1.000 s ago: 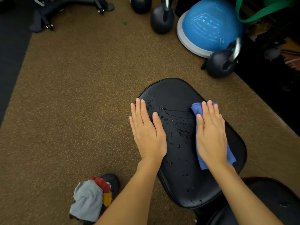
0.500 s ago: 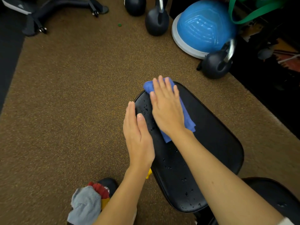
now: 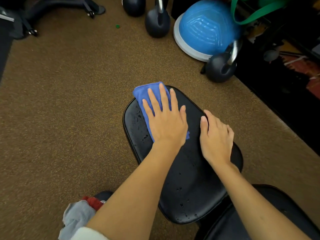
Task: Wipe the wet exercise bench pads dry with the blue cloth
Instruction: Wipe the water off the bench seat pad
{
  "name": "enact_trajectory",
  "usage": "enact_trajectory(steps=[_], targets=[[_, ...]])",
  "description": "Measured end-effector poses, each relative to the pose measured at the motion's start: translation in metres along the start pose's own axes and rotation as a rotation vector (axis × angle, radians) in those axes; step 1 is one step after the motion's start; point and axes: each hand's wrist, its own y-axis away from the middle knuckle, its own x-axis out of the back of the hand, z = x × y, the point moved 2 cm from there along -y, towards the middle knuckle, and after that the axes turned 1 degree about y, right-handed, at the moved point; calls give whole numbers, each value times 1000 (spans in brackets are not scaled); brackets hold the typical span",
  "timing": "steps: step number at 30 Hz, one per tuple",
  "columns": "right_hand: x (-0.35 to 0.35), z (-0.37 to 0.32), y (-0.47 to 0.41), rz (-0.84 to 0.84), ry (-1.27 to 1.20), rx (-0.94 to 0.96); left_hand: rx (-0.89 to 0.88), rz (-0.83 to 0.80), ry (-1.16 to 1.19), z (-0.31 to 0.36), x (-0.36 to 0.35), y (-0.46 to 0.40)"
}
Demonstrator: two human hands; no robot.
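Left grip [image 3: 165, 121] lies flat, palm down, fingers straight and slightly spread, pressing on the blue cloth [image 3: 147, 94]; it holds nothing in a pinch. The cloth is folded and sits under that palm at the far left corner of the bench pad [image 3: 188, 181], its far edge poking out beyond the fingertips and past the pad's rim, with a small corner showing at the thumb side near the wrist. Right grip [image 3: 216, 137] is just beside the left grip, on its thumb side and apart from it, set on the pad's right edge: thumb on top, fingers bent down over the rim, narrow, holding the pad. Water droplets [image 3: 181, 205] dot the black pad nearer than both wrists, and a few more sit to the outer side of the left grip beside the cloth. A second black pad [image 3: 285, 201] shows under the right forearm. Beyond the fingertips, on the brown floor [image 3: 69, 101], stand kettlebells [image 3: 220, 68] and a blue half-ball trainer [image 3: 206, 30]. A grey and red rag bundle [image 3: 78, 217] lies on the floor by the left elbow.
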Motion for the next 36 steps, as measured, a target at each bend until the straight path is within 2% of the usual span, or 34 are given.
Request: enact_trajectory(steps=[5,7,13,18,22,28,31,36], targets=[[-4,-1,-1,11,34,-3,-246,4,-33,-29,6,-11],[-3,1,-1,13,24,5,-284,8,-33,-46,12,-19],[-2,0,-3,20,31,4,-87,15,41,-65,17,-30],[-2,0,-3,24,37,3,109,121,132,-74,20,19],[-2,0,-3,35,50,4,223,68,252,-72,18,41],[-3,0,-4,36,69,4,393,-39,439,-87,27,-17],[-3,0,-4,38,75,0,425,-44,548,-96,28,-23],[-3,0,-4,35,77,-1,413,110,658,-86,22,18]])
